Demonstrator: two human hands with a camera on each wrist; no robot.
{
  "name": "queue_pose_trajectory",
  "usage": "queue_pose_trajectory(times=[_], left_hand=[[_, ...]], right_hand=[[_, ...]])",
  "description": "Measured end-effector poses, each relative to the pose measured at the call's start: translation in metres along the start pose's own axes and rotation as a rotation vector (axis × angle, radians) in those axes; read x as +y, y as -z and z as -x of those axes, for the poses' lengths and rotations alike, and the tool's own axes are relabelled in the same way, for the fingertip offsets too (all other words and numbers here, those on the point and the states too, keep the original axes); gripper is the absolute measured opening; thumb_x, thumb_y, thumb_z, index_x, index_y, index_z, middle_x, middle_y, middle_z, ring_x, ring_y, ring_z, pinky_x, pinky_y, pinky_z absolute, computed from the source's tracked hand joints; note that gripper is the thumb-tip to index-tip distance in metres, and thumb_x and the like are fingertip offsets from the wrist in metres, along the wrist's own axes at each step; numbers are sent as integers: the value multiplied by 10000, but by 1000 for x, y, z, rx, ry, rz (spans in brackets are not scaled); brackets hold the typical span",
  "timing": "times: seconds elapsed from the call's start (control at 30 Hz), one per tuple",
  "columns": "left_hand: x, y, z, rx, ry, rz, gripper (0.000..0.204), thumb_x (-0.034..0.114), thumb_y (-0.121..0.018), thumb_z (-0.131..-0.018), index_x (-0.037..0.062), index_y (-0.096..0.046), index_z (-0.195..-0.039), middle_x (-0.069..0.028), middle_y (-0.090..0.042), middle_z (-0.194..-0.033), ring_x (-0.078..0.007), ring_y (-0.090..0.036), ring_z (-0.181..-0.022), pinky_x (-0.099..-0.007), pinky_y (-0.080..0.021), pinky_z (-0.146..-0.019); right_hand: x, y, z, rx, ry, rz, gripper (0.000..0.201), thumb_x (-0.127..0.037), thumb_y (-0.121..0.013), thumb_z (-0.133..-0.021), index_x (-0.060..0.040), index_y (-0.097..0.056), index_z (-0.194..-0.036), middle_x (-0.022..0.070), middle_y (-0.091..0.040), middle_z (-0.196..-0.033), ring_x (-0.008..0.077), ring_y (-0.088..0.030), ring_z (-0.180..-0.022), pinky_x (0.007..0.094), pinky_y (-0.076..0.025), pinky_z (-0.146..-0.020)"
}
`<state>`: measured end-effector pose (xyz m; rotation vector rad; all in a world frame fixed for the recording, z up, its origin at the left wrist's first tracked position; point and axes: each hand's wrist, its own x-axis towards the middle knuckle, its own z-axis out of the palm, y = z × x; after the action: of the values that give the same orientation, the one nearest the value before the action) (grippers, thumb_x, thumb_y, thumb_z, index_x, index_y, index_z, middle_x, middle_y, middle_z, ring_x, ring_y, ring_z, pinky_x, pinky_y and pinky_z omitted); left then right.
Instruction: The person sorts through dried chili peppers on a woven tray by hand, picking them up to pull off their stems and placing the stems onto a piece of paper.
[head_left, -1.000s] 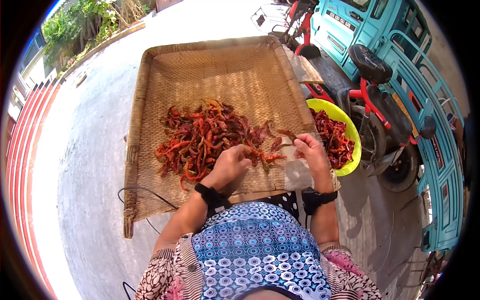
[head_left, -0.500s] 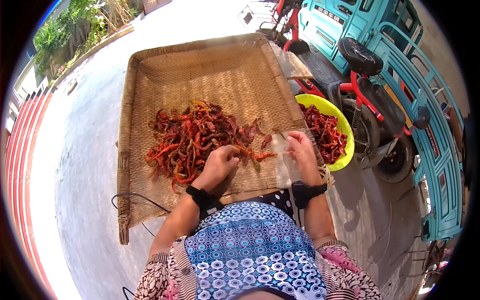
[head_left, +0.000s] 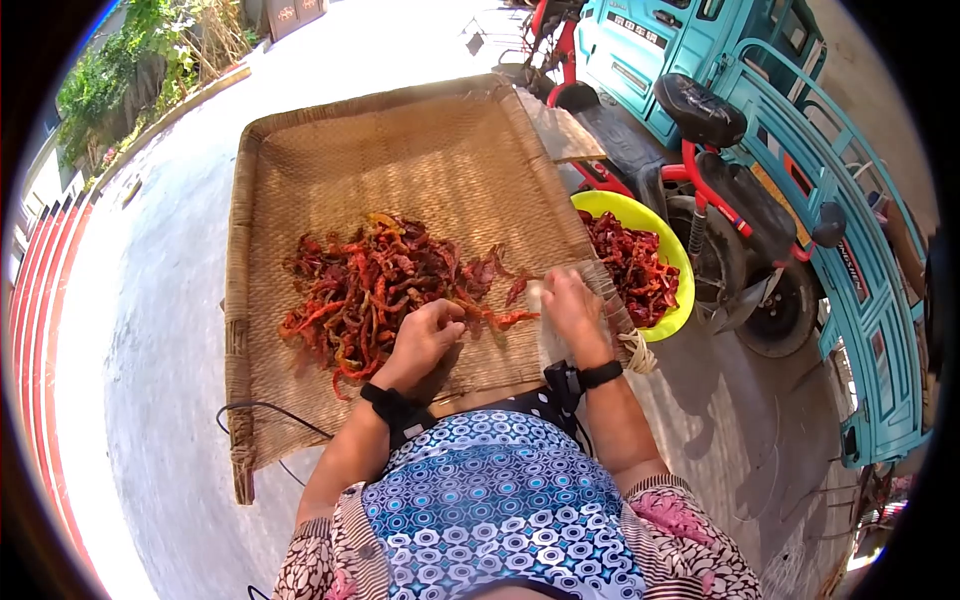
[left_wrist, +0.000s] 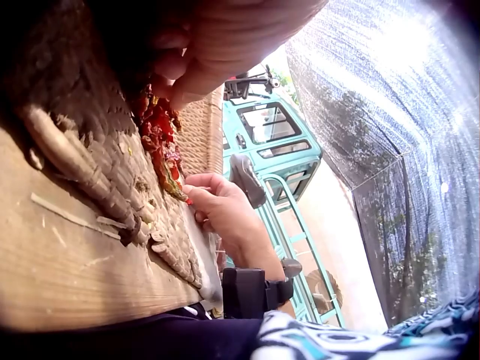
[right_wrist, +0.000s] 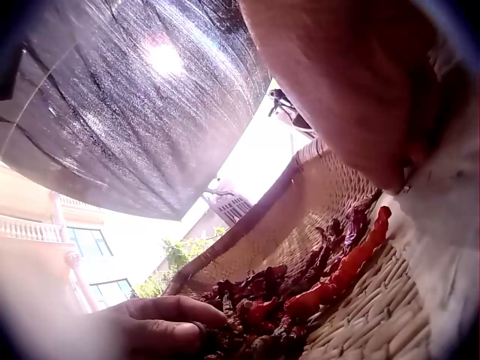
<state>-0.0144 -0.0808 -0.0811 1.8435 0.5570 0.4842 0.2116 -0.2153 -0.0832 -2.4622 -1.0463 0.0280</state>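
Dried red chili peppers (head_left: 375, 285) lie heaped on a woven tray (head_left: 400, 150). My left hand (head_left: 428, 342) rests at the heap's near right edge with bent fingers. In the right wrist view its thumb and forefinger (right_wrist: 176, 309) touch the dark peppers. My right hand (head_left: 574, 312) hovers low over a pale patch at the tray's right side, fingers pointing down. A bright red pepper (right_wrist: 360, 255) extends from the heap toward it. Whether either hand pinches a pepper I cannot tell, as palms and motion blur hide the fingertips.
Just right of the tray stands a yellow-green basin (head_left: 684, 295) of darker red peppers. Beyond it are a red bike with a black seat (head_left: 700, 108) and a turquoise three-wheeled truck (head_left: 850, 260). A black cable (head_left: 270, 405) crosses the tray's near left corner.
My right hand has come left and down, and the brown pepper it held up a second ago no longer shows. My left hand stays by the heap. The whole head view has shifted.
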Motion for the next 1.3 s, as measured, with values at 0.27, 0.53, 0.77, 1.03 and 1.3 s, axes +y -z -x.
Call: queue_pose_trajectory(times=[0.27, 0.53, 0.77, 1.03, 1.3], left_hand=[[1, 1, 0, -31, 39, 21, 257, 127, -653, -929, -39, -632, -1125, -128, -679, -904, -186, -647, -796, -319, -513, -707], [-2, 1, -1, -45, 17, -3, 243, 175, -655, -957, -4, -632, -1121, -71, -649, -885, -130, -614, -779, -290, -505, -692], [6, 3, 1, -59, 88, 16, 307, 185, -661, -917, -26, -642, -1139, -144, -685, -975, -221, -653, -863, -346, -513, -772], [6, 3, 1, -53, 48, 49, 383, 290, -623, -960, -2, -617, -1208, -117, -671, -894, -190, -649, -832, -335, -509, -747], [-4, 1, -2, -92, 69, 151, 305, 304, -589, -995, 16, -669, -1052, -80, -664, -827, -150, -623, -775, -294, -489, -709]], right_hand=[[3, -6, 0, 62, 63, 6, 87, -179, -636, -901, -96, -635, -926, 134, -639, -1001, 374, -641, -947, 495, -503, -806], [2, -6, 0, 68, 123, -42, 96, -160, -629, -899, -74, -614, -939, 144, -622, -960, 387, -621, -904, 511, -483, -775], [-7, -10, -9, 173, 166, -44, 156, -136, -676, -884, -59, -598, -995, 137, -601, -1056, 352, -622, -955, 477, -495, -787], [-9, -5, -8, -26, 203, -343, 133, -149, -688, -876, -53, -630, -948, 144, -598, -1005, 335, -621, -893, 433, -491, -770], [-49, 4, 28, -350, 379, -580, 121, -93, -688, -876, -9, -660, -959, 44, -660, -805, 102, -596, -725, 267, -483, -649]])
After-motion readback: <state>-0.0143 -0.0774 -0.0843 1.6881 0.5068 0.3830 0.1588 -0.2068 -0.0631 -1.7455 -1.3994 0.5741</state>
